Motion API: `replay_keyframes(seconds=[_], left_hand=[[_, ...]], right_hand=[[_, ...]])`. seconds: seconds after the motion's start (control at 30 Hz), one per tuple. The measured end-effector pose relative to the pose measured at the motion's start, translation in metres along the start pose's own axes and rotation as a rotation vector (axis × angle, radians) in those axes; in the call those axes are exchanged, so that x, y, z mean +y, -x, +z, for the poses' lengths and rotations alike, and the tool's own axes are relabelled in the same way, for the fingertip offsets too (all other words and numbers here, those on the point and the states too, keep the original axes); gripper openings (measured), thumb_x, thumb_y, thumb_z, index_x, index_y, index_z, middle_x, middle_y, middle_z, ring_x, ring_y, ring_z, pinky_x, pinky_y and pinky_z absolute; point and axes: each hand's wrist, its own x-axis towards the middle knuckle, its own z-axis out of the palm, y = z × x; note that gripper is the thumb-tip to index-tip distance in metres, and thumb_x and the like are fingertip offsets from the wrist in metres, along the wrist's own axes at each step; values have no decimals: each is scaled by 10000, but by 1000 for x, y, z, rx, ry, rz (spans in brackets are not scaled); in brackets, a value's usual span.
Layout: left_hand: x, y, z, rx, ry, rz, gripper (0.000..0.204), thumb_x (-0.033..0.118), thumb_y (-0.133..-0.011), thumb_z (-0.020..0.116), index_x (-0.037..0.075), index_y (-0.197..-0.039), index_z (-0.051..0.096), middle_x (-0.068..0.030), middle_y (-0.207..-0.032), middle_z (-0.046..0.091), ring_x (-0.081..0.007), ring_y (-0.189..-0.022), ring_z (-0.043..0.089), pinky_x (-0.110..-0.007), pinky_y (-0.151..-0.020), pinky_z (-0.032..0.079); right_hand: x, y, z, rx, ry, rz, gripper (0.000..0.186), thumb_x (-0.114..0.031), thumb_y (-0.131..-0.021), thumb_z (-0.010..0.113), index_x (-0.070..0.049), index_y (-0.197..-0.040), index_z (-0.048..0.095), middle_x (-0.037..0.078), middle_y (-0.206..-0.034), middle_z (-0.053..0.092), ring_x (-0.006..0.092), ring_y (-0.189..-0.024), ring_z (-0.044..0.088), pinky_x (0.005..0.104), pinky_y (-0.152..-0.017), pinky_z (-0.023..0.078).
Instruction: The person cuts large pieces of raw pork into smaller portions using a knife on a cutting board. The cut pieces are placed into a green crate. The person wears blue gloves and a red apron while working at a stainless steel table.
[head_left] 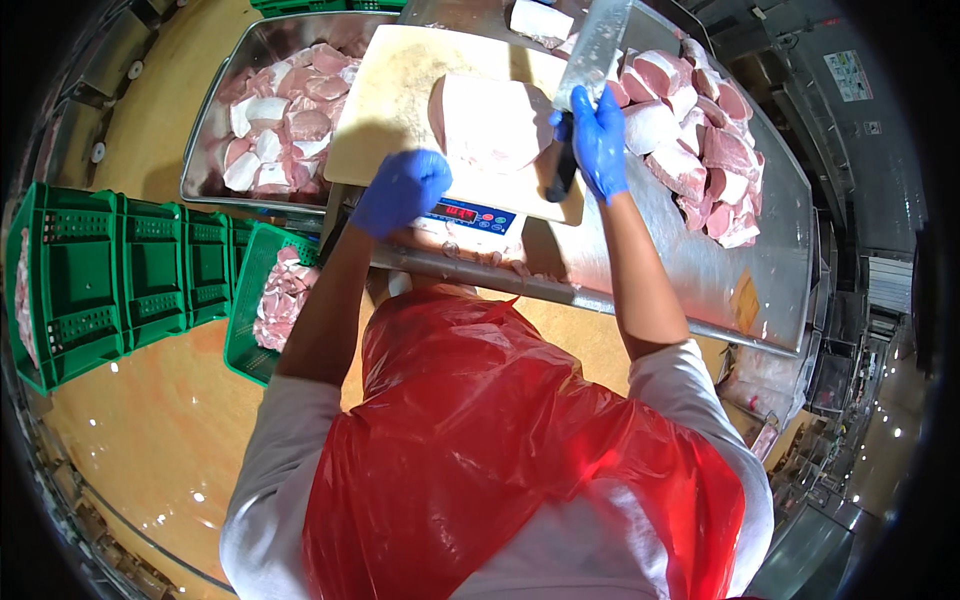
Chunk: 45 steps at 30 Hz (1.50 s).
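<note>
A large slab of pale, fat-covered meat [495, 120] lies on the white cutting board [385, 75]. Beside its lower left corner, my left hand [408, 188] in a blue glove is curled into a fist, with nothing showing in it. My right hand [600, 145], gloved in blue too, grips a knife [595, 55] at the right edge of the board. The knife's broad blade points away from me, and its black handle hangs below my fingers. Under the board's near edge sits a scale [478, 216] with a lit red display.
Cut meat pieces [710, 140] are heaped on the steel table [775, 220] at the right. A metal tub [200, 150] of meat stands to the left. Green crates [150, 262] are lined up at the far left, and another green crate [238, 335] holds meat scraps. Small scraps lie near the scale.
</note>
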Motion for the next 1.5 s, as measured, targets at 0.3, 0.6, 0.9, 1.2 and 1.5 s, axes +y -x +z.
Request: replay_keyframes(seconds=[0.3, 0.6, 0.9, 1.2, 1.5], left_hand=[[-53, -94, -5, 39, 335, -331, 353, 261, -986, 580, 22, -1244, 603, -157, -1215, 663, -296, -1173, 614, -385, -1023, 466], [-27, -3, -33, 98, 189, -241, 301, 113, -852, 744, 11, -1124, 661, -177, -1081, 670, -321, -969, 670, -383, -814, 546], [46, -3, -13, 364, 64, -489, 162, 52, -812, 732, 14, -964, 692, -159, -913, 683, -332, -823, 684, -372, -748, 547], [56, 45, -46, 479, -39, -707, 174, 75, -834, 702, 31, -1003, 697, -129, -927, 698, -249, -774, 691, -342, -711, 551], [85, -22, 3, 168, -107, -170, 213, 62, -847, 673, 43, -1059, 687, -156, -1065, 680, -300, -881, 665, -385, -762, 556]], right_hand=[[13, 50, 50, 3, -241, 114, 217, -175, -1061, 493, -15, -1207, 509, 74, -765, 626, 133, -595, 608, 272, -519, 491], [-9, 25, 9, -70, 264, -24, 240, -244, -1053, 528, -15, -1107, 580, 82, -771, 674, 125, -627, 630, 295, -548, 502], [-8, 65, 61, -408, 929, -504, 228, -185, -966, 574, -31, -1117, 502, 243, -796, 651, 439, -697, 649, 510, -607, 520], [-8, 108, -127, -737, 1348, -216, 178, -169, -980, 568, -62, -1094, 482, 228, -748, 647, 440, -649, 642, 523, -550, 500], [-30, 98, -76, -379, 1011, -398, 158, -152, -975, 616, -42, -985, 503, 260, -750, 603, 473, -666, 593, 522, -543, 455]])
